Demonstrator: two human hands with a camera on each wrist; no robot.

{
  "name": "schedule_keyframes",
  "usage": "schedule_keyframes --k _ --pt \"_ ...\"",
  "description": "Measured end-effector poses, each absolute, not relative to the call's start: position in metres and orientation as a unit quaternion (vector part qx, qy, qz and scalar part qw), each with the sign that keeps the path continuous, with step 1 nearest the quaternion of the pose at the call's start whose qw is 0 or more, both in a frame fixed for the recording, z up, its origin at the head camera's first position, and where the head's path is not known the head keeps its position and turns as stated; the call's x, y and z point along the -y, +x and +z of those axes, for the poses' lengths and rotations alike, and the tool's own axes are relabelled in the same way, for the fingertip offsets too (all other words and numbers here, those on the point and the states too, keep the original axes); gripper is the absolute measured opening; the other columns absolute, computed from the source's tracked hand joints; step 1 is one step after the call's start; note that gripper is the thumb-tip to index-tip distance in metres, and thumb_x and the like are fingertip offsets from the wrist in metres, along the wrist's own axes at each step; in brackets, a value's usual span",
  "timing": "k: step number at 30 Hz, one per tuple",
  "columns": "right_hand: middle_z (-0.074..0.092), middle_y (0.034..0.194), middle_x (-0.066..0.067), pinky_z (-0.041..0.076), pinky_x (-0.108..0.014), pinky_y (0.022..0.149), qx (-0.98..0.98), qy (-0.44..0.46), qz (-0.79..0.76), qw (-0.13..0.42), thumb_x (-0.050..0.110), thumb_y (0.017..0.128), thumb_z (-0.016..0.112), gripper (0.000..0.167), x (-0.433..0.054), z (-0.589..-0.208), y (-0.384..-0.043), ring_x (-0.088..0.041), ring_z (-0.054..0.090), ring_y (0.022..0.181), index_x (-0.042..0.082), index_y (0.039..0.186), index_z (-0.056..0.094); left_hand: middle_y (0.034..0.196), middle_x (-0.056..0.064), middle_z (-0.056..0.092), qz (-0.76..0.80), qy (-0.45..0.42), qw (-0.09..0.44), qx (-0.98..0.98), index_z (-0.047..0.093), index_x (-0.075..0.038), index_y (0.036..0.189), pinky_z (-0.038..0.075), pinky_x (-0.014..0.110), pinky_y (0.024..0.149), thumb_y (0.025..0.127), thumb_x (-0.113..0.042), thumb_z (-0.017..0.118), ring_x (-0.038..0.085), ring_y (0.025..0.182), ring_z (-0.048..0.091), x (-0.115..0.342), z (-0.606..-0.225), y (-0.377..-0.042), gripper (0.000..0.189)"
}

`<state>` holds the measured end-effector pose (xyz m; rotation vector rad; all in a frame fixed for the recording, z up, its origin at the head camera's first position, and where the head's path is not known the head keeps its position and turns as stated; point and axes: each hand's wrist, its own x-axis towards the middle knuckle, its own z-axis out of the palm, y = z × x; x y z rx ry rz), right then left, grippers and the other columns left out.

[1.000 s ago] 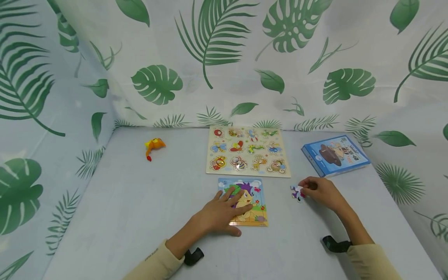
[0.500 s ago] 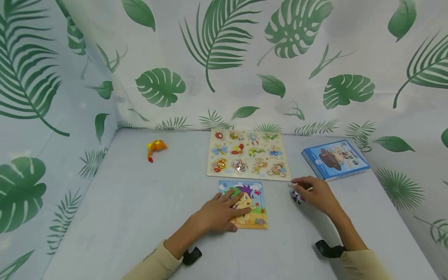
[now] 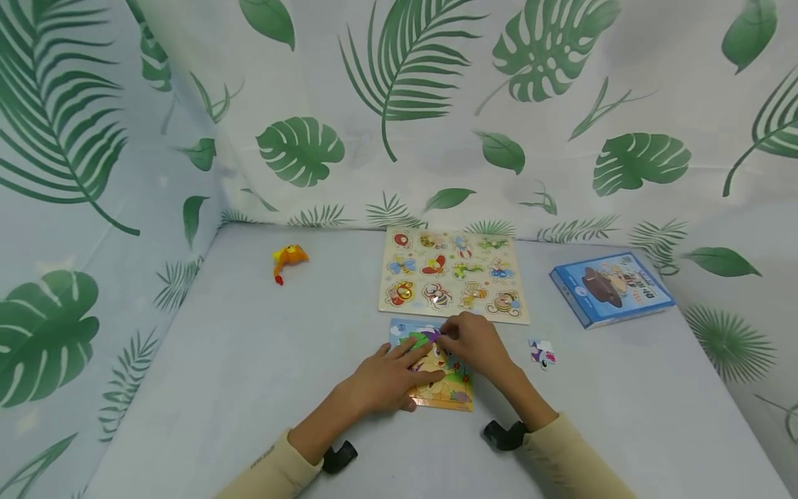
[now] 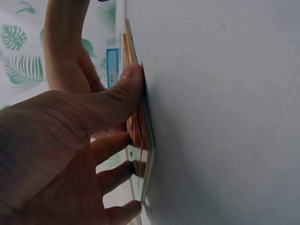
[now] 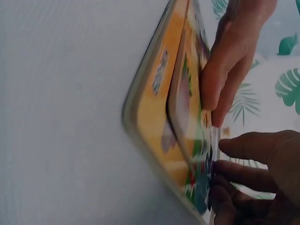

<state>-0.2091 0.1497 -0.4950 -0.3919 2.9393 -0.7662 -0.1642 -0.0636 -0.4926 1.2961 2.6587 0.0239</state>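
At the far left of the table (image 3: 249,388), near its back edge, lies a small orange toy (image 3: 291,256) with a yellow part and a red tip, well apart from both hands.

Next, the left hand (image 3: 386,378) lies palm down over the left part of the hedgehog puzzle (image 3: 460,397), fingers spread and fairly straight. Fingertips touch its printed face; the left wrist view shows the thumb at the near edge. The puzzle lies on the table at front centre, just in front of the wooden insect board (image 3: 454,274), which bears three rows of figures.

The right hand (image 3: 476,343) is at the puzzle's upper right, fingers bent, their tips at the surface. In the right wrist view, the thumb stands a little apart from the index finger; whether a piece is pinched between the fingers cannot be told.

To the right of that hand, loose puzzle material (image 3: 542,352) in purple, white and pink lies on the table; the number of pieces is unclear. Farthest right, near the back, lies a blue box (image 3: 614,287), set at an angle.
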Motion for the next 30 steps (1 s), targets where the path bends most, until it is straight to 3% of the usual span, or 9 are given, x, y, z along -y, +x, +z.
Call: schedule_keyframes --k 12,22,30 --pt "0.056 0.067 0.000 0.042 -0.031 0.049 -0.950 -0.054 -0.294 0.087 0.018 0.090 0.065 0.014 -0.143 -0.489 -0.207 -0.015 0.051 0.053 0.008 0.079 0.063 0.143 0.005 0.037 0.000 0.415 0.082 -0.906 0.042 -0.049 0.147 0.036 0.041 0.104 0.088 -0.050 0.069 0.026 0.130 0.035 0.060 -0.489 -0.159 0.065" --pt "0.065 0.072 0.002 0.045 -0.033 0.053 -0.941 -0.090 -0.323 0.043 0.016 0.092 0.071 0.016 -0.147 -0.500 -0.206 -0.012 0.056 0.054 0.009 0.103 0.062 0.146 0.003 0.037 0.006 0.424 0.068 -0.903 0.045 -0.047 0.145 0.036 0.047 0.105 0.088 -0.049 0.071 0.028 0.134 0.033 0.060 -0.492 -0.159 0.063" --pt "0.064 0.076 0.003 0.047 -0.035 0.062 -0.925 -0.101 -0.364 0.041 0.013 0.089 0.072 0.006 -0.152 -0.497 -0.210 -0.013 0.058 0.065 0.011 0.093 0.069 0.143 0.002 0.040 0.011 0.424 0.067 -0.903 0.047 -0.046 0.144 0.036 0.049 0.105 0.086 -0.048 0.072 0.027 0.133 0.034 0.061 -0.491 -0.158 0.063"
